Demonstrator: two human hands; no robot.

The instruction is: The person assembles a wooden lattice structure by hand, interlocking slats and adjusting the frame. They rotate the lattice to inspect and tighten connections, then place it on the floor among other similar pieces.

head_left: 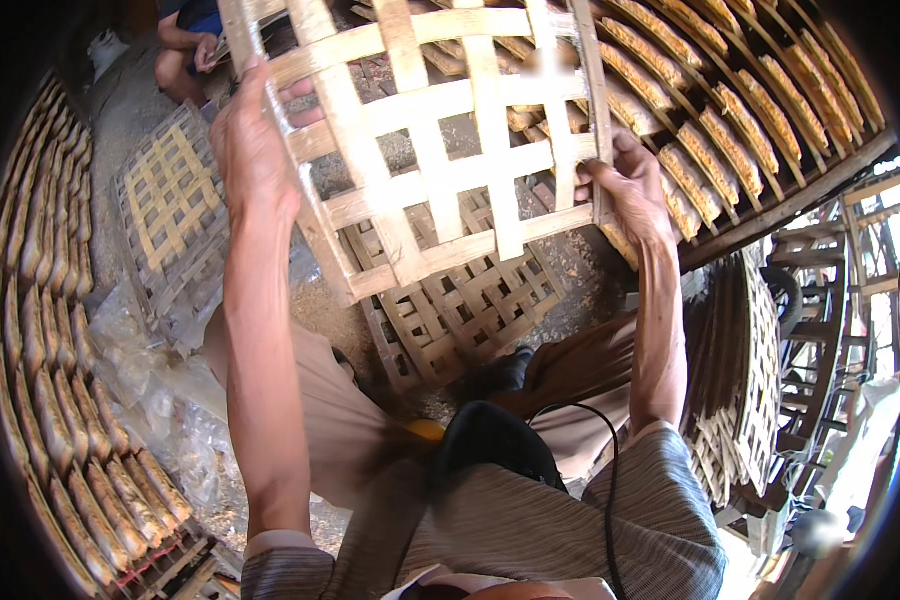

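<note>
A woven bamboo rack [403,185], an open lattice of pale strips within a wooden frame, is held up and tilted in front of me. My left hand [255,135] grips its left side bar, with fingers wrapped behind the frame. The right side bar is pinched between the thumb and fingers of my right hand [625,185]. Bright light washes out the middle of the lattice. Below the rack, a darker woven rack [470,305] lies on the floor between my feet, partly hidden by the raised one.
Another woven rack [175,190] rests on the floor at left, near crumpled clear plastic [160,390]. Long rows of browned slabs [50,340] line the far left; more slabs [720,140] fill slatted shelving at upper right. Stacked racks [755,370] stand at right. A seated person [185,50] is beyond.
</note>
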